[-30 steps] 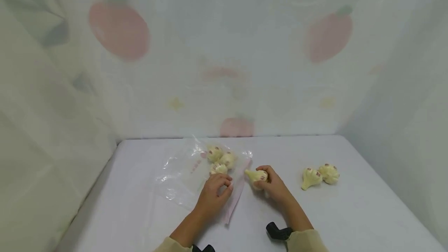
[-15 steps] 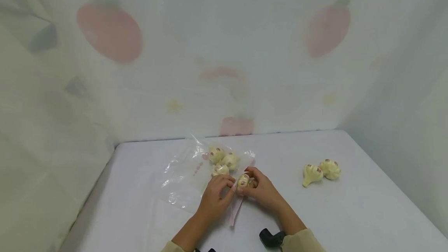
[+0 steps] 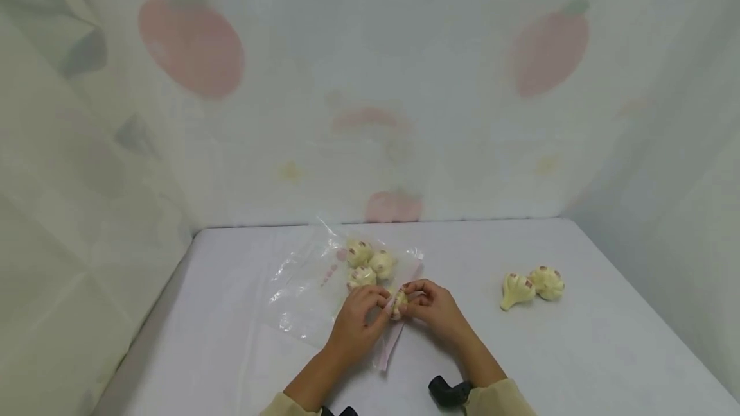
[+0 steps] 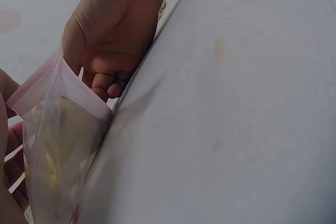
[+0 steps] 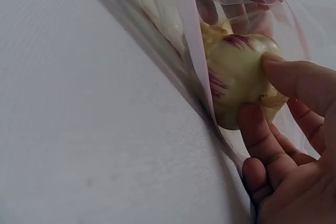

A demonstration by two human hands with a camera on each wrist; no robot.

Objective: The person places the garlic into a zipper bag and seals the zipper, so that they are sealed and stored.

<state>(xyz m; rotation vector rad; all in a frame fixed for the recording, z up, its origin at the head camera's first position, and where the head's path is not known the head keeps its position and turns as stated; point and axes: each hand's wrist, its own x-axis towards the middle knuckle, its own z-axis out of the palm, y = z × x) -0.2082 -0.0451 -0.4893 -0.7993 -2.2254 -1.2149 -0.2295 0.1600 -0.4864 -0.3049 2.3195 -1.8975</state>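
Observation:
A clear plastic bag [image 3: 300,294] with a pink strip along its mouth lies on the table, with several garlic bulbs [image 3: 360,277] inside. My left hand [image 3: 356,323] pinches the bag's edge and holds its mouth apart. In the right wrist view a garlic bulb [image 5: 244,72] with purple streaks sits partly within that mouth, its stem end pointing inward. The thumb and fingers of my right hand [image 5: 299,145] grip it by the root end. From the left wrist view, the bag's pink rim [image 4: 86,90] stands between both hands.
Two more garlic bulbs [image 3: 532,286] lie together on the white table [image 3: 578,352] at the right. Patterned curtains [image 3: 370,82] enclose the back and sides. Black wrist mounts [image 3: 449,391] sit near both sleeves.
My right hand has moved left with the garlic bulb, from beside the bag into its mouth. My left hand stays at the bag's edge.

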